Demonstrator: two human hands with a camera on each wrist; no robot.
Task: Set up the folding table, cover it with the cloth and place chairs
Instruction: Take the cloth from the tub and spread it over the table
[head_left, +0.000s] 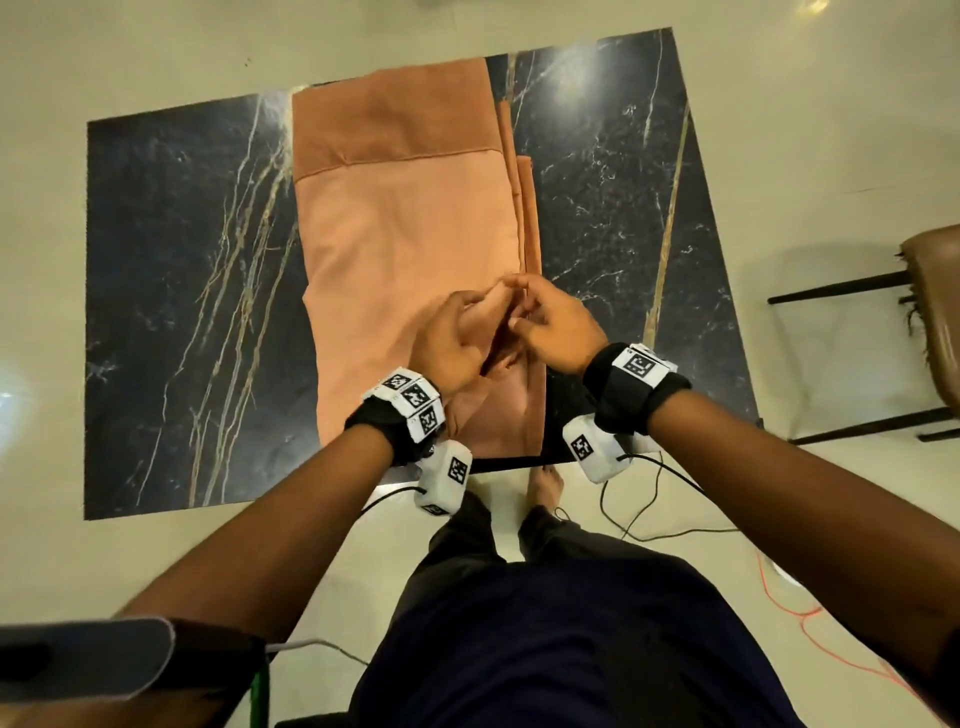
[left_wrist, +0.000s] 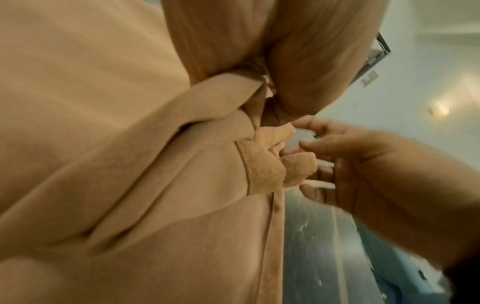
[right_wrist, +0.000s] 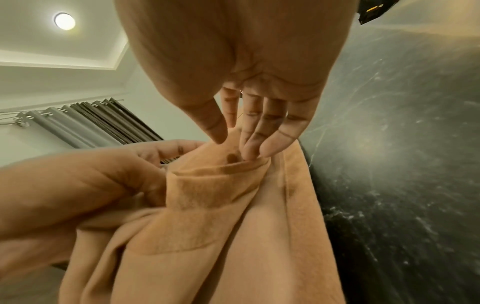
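Note:
A folded peach cloth (head_left: 405, 218) lies lengthwise along the middle of the black marble-pattern table top (head_left: 182, 270). Both hands meet at the cloth's right edge, near the front of the table. My left hand (head_left: 491, 304) grips a raised fold of it with curled fingers. My right hand (head_left: 522, 312) pinches the hem between thumb and fingertips. The right wrist view shows the right hand (right_wrist: 235, 148) at the rolled hem of the cloth (right_wrist: 207, 205), with the left hand (right_wrist: 103, 176) closed on the fabric beside it. In the left wrist view the cloth (left_wrist: 116, 154) bunches up under the left hand (left_wrist: 298, 72).
A brown-seated chair (head_left: 932, 312) with black legs stands on the floor to the right of the table. Black cables (head_left: 649, 525) and an orange cable (head_left: 795, 618) trail on the floor by my feet. Pale floor surrounds the table.

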